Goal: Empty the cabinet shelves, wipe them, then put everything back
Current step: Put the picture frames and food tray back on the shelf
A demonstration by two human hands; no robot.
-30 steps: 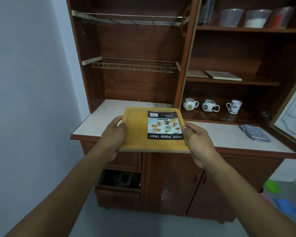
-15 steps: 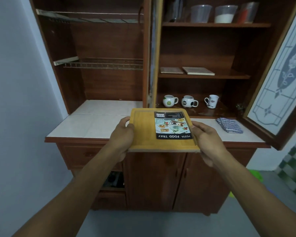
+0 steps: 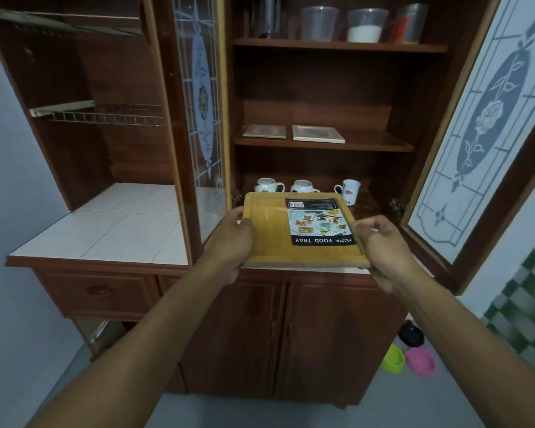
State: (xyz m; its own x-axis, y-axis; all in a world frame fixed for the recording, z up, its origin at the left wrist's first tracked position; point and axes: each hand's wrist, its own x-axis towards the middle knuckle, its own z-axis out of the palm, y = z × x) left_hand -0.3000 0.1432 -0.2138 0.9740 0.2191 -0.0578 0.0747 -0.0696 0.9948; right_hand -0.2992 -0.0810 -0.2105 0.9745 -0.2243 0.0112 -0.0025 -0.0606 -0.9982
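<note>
doors [image 3: 482, 118] open, mugs [image 3: 303, 186] line lowest shelf [image 3: 372, 201]

Tray [image 3: 269, 233] is held between left hand [image 3: 229, 242] and right hand [image 3: 383, 245], in front of the cabinet's right compartment [image 3: 315, 88]. Behind it, three mugs [image 3: 303, 186] stand in a row on the lowest shelf. Two flat boards [image 3: 318, 133] lie side by side on the middle shelf. Containers [image 3: 320, 23] line the top shelf. Counter [image 3: 105, 230] lies to the left.

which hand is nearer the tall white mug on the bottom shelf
Right. The right hand grips the tray at its right edge, in front of the tall mug; the left hand holds the opposite edge, farther left.
</note>
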